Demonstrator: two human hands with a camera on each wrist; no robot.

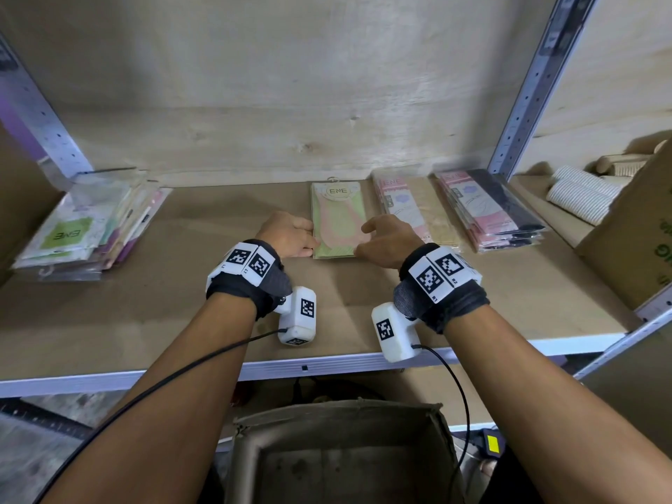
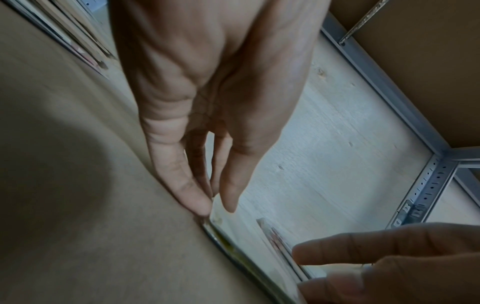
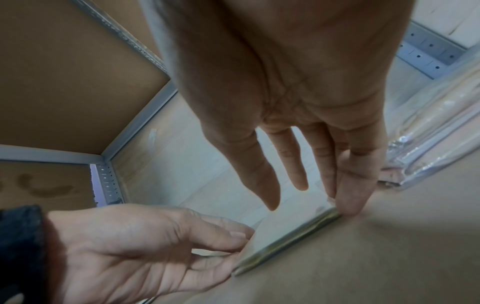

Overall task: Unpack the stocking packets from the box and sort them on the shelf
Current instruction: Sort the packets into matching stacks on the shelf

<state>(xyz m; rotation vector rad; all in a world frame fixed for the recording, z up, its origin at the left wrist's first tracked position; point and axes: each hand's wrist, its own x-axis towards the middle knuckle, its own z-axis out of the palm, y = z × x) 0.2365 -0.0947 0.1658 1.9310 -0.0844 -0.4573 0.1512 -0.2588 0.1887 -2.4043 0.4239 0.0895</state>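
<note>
1. We have the green packet [image 1: 338, 220] lying flat on the shelf [image 1: 182, 314], just left of the pink stack [image 1: 414, 209], its long axis running front to back.
2. Our left hand [image 1: 289, 234] touches its left edge and our right hand [image 1: 389, 241] its right edge, fingers nearly straight, holding nothing.
3. Both hands sit equally near, at its front end; the box [image 1: 342, 456] is below the shelf.

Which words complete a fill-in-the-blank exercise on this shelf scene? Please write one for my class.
1. Both hands touch the ____ packet lying flat on the shelf.
2. The left hand is at the packet's ____ edge.
3. The stack with black stockings lies to the ____ of the right hand.
4. The logo on the packet reads ____.

Missing words: green; left; right; ENE
</note>
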